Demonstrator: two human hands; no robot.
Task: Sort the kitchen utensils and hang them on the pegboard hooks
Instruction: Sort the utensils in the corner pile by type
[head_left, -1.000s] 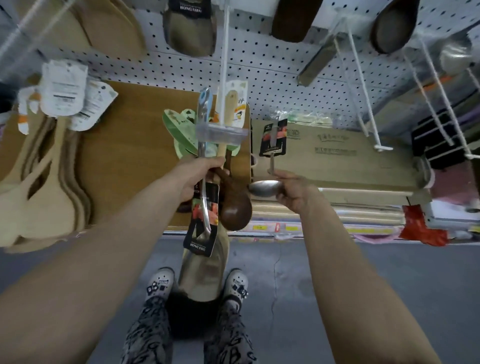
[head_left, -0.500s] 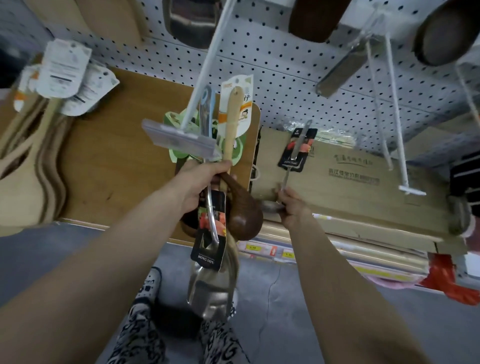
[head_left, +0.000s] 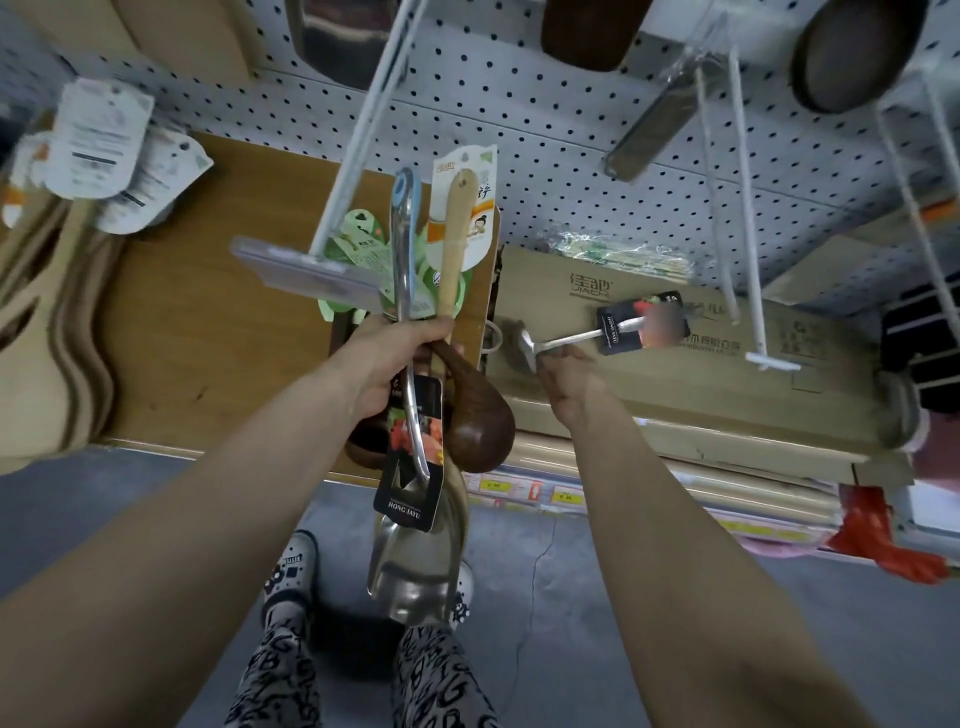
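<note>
Nearest, two bare forearms raised toward the shelving.

Left hand (head_left: 382, 364): fingers curled tight round a bundle of utensils (head_left: 415, 400), thumb laid across the top. Hanging below those fingers, a steel scoop (head_left: 415, 577) with a black card (head_left: 408, 499) over its handle. Just right of and below them, the bowl of a dark wooden ladle (head_left: 480, 426). Standing up above the fingers, a steel handle (head_left: 402, 218) with a blue tip. Beside it, a pale wooden handle (head_left: 456, 228) backed by a printed card.

Right hand (head_left: 569, 376), apart from the left: fingertips pinching the neck of a steel spoon (head_left: 525, 343). Bowl edge-on just left of the fingertips. Handle running off to their right and slightly up, into a black label (head_left: 641, 325), partly blurred. Spoon held in the air, in front of a cardboard box (head_left: 701, 395).

Down past both hands: patterned trousers (head_left: 280, 675), pale shoes (head_left: 298, 564), grey floor (head_left: 623, 597).

Farther off, up and left of the left fingers, a clear price-tag holder (head_left: 306, 270) at the end of a white hook (head_left: 369, 119), in front of some green cards (head_left: 358, 244). Behind the left fingers, a wooden board (head_left: 208, 322). Far to their left, pale wooden spatulas (head_left: 31, 338) under paper tags (head_left: 104, 130). Up and right of the right fingertips, a second white hook (head_left: 751, 234).

Farthest back, the pegboard (head_left: 519, 119), with dark hung utensils (head_left: 587, 31) along the top edge.
</note>
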